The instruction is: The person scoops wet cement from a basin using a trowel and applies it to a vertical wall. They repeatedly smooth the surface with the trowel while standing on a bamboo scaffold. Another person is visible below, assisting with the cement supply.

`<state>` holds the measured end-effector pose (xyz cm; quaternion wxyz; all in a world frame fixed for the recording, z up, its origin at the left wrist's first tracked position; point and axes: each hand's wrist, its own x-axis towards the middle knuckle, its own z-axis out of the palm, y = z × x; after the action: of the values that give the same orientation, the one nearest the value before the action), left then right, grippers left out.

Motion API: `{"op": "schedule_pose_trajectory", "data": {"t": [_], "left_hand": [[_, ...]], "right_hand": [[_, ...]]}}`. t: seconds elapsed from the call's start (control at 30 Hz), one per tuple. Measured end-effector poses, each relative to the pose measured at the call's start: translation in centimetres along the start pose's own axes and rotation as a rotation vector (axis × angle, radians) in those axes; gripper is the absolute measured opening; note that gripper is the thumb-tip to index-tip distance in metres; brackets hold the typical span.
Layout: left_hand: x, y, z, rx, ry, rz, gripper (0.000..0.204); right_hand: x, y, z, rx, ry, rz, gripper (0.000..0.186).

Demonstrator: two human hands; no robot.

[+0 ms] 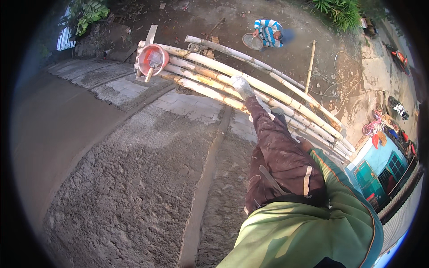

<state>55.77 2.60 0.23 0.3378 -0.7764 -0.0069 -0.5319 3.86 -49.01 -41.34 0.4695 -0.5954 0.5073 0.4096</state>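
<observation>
My right hand [305, 144] hangs low beside my brown trouser leg [277, 156], next to the bamboo poles [203, 89] of the scaffold. Only a small part of it shows past the green sleeve, and its fingers cannot be made out. My left hand is out of view. A pale, mortar-smeared boot [241, 85] of mine rests on the poles. At their far left end sits a reddish bucket [141, 59], with grey material and a pale-handled tool [150, 73] in it.
Rough grey plastered wall [134, 178] lies to the left, crossed by a raised strip [203, 192]. On the ground below, a person in a striped shirt [269, 32] holds a round basin [253, 41]. A hose [346, 73] and parked motorcycles [397, 107] lie to the right.
</observation>
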Motion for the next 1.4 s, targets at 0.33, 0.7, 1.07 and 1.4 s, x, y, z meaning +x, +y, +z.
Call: {"op": "schedule_pose_trajectory", "data": {"t": [0.33,0.7,1.07,1.4], "left_hand": [[-1.9,0.4,1.6,-0.013,-0.092,0.012,0.102],[-2.8,3.0,3.2,0.044,-0.062,0.042,0.101],[-9.3,2.2,3.7,0.219,-0.117,-0.018,0.099],[-14.5,5.5,5.3,0.238,-0.137,-0.046,0.098]], "right_hand": [[7.2,12.3,-12.1,-1.204,-0.384,-0.16,0.029],[12.3,8.1,-6.0,0.264,-0.252,0.567,0.06],[38.2,-12.0,-9.3,0.45,0.15,0.051,0.061],[55.9,-12.9,-10.6,0.154,0.356,-0.089,0.067]]}}
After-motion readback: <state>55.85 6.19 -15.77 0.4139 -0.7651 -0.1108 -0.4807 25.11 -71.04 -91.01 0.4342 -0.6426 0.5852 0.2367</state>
